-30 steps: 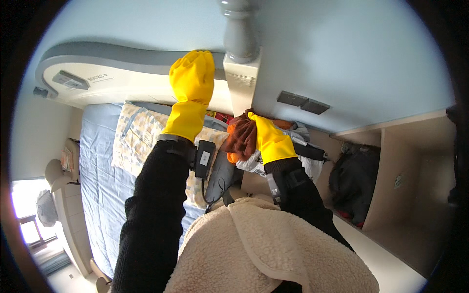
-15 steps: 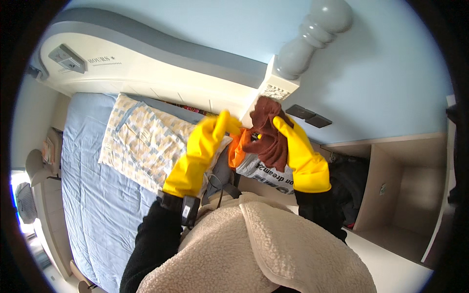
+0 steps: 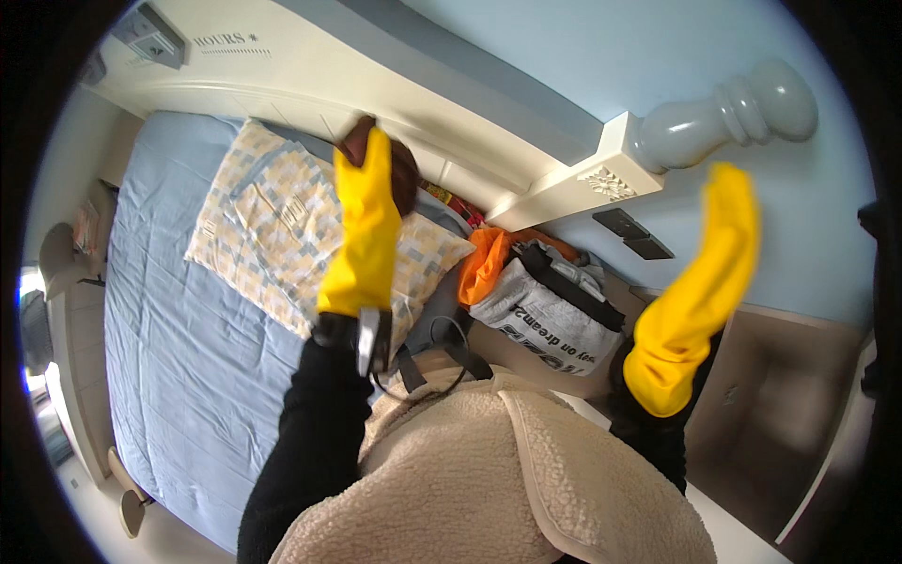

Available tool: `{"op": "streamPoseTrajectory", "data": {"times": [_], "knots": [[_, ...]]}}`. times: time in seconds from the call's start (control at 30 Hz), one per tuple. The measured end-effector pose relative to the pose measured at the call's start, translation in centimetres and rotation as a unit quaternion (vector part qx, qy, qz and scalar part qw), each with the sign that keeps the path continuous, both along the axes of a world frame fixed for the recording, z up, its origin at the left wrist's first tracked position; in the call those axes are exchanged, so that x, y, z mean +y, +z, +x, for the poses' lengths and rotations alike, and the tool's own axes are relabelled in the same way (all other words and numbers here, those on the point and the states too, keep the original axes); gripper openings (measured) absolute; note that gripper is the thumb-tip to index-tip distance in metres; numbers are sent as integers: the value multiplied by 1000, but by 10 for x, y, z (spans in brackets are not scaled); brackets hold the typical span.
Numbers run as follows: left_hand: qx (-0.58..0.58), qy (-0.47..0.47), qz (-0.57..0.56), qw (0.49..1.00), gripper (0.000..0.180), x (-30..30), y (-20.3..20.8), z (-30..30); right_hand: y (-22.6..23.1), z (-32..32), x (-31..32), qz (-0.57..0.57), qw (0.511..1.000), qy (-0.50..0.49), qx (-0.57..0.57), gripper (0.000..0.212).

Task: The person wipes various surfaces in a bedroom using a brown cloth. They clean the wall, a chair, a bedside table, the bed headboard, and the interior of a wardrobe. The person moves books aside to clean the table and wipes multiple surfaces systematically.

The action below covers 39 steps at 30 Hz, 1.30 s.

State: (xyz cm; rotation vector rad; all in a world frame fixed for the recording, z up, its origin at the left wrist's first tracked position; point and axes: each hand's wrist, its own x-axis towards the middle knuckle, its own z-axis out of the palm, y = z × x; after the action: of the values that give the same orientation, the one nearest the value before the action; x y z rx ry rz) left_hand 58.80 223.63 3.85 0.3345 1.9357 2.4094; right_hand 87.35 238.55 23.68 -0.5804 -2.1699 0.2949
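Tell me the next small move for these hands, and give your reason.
Probably lay the brown cloth flat against the cream headboard and wipe: the gloved left hand grips it bunched, beside that panel. The right hand, raised near the grey bedpost, seems empty.

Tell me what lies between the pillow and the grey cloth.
In the head view, an orange cloth lies between the pillow and the grey cloth; the brown cloth is in the left hand, outside that stretch.
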Motion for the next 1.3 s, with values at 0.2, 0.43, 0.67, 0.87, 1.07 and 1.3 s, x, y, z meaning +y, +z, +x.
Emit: {"op": "streamPoseTrajectory", "data": {"times": [0.2,0.43,0.67,0.87,1.07,1.3], "knots": [[122,159,-219,955,45,49,-27,-80,71,-22,66,586,780,-170,-139,47],[70,25,-384,920,68,83,-25,70,48,-64,89,349,923,-134,94,59],[121,-176,-417,883,52,63,-15,88,56,-87,85,251,935,-186,169,64],[226,87,-400,884,63,23,-55,-36,46,-79,91,232,922,-230,209,73],[192,169,-499,828,54,-16,-51,-173,58,-81,102,687,692,-222,-23,64],[135,26,-623,770,68,37,-27,-64,47,-78,105,287,923,-156,204,64]]}}
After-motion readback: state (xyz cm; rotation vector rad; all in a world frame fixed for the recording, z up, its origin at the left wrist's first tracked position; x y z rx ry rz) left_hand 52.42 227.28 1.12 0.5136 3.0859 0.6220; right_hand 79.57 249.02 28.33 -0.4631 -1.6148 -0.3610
